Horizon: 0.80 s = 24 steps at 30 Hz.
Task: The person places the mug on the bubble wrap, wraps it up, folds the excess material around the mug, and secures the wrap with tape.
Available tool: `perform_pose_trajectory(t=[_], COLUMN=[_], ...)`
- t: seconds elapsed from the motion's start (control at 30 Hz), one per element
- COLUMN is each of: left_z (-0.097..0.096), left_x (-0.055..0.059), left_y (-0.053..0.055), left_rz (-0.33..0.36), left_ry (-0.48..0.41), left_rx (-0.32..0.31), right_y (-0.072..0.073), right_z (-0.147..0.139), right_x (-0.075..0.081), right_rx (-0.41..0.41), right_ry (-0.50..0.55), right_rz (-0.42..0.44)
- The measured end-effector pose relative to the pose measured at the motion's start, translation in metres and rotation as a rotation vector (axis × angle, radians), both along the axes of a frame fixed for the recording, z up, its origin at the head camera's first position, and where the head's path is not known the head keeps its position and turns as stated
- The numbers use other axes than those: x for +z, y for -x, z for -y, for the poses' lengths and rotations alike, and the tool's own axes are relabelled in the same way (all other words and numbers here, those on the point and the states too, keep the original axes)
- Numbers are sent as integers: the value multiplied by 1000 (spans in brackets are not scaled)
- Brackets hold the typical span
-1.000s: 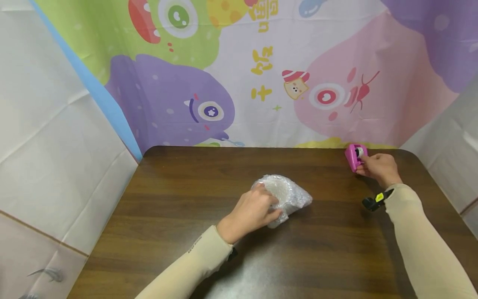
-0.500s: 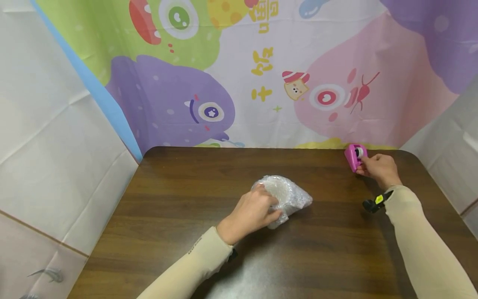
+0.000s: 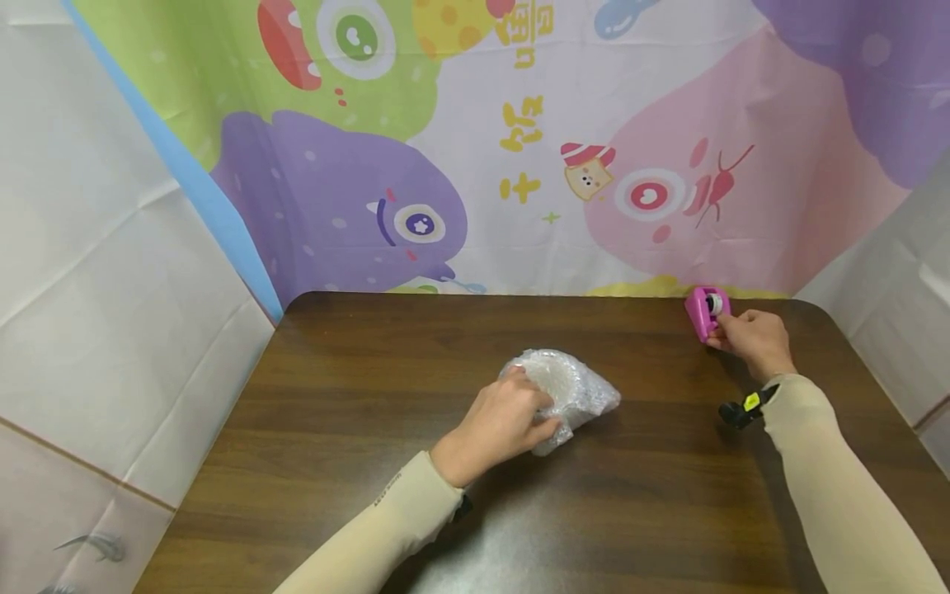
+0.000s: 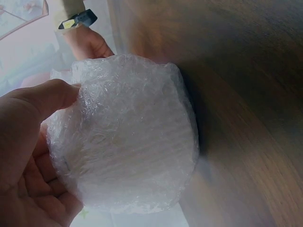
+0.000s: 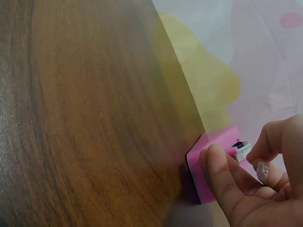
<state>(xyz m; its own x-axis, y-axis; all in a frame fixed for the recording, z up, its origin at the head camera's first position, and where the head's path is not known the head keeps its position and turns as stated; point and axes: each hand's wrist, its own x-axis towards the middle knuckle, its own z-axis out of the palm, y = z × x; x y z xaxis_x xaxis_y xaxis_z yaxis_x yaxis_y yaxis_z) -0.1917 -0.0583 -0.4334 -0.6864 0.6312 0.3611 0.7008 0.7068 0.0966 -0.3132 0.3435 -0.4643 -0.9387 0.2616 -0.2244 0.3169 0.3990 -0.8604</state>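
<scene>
In the head view my left hand [image 3: 496, 422] holds a round bundle of bubble wrap [image 3: 590, 394] near the table's middle. The left wrist view shows the thumb on the wrap's near edge and the fingers curled at the bundle's side; the bubble wrap [image 4: 128, 137] hides what is inside. At the back right my right hand [image 3: 759, 340] grips a pink tape dispenser [image 3: 699, 315] by its front end. Seen from the right wrist, its fingers [image 5: 218, 165] lie on the dispenser [image 5: 201, 182], close to the small roll. A small shiny clear scrap [image 5: 262, 171] shows by the thumb; I cannot tell what it is.
A brown wooden table [image 3: 356, 355] spreads under both hands. A curtain with cartoon monsters [image 3: 519, 247] hangs along its back edge, right behind the tape dispenser. Pale sheets [image 3: 96, 247] stand at the left and right sides.
My right wrist has shifted very slightly, while its fingers stay at the tape dispenser. The left hand and the bubble-wrapped bundle look unmoved.
</scene>
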Motion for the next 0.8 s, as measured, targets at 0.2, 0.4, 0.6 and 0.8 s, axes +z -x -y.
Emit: perform_pose_trajectory(t=[0.2, 0.4, 0.6, 0.8], left_z=[0, 0, 0, 0], left_x=[-1, -1, -2, -2], left_y=[0, -1, -1, -1], left_rz=[-5, -4, 5, -5], left_ry=[-4, -17, -15, -18], left_rx=[-3, 1, 7, 7], right_y=[-1, -2, -2, -2], right_z=[1, -2, -5, -5], right_x=[-2, -2, -3, -4], right_rx=[-23, -83, -100, -80], right_ry=[52, 156, 167, 100], right_rz=[-28, -55, -31, -57])
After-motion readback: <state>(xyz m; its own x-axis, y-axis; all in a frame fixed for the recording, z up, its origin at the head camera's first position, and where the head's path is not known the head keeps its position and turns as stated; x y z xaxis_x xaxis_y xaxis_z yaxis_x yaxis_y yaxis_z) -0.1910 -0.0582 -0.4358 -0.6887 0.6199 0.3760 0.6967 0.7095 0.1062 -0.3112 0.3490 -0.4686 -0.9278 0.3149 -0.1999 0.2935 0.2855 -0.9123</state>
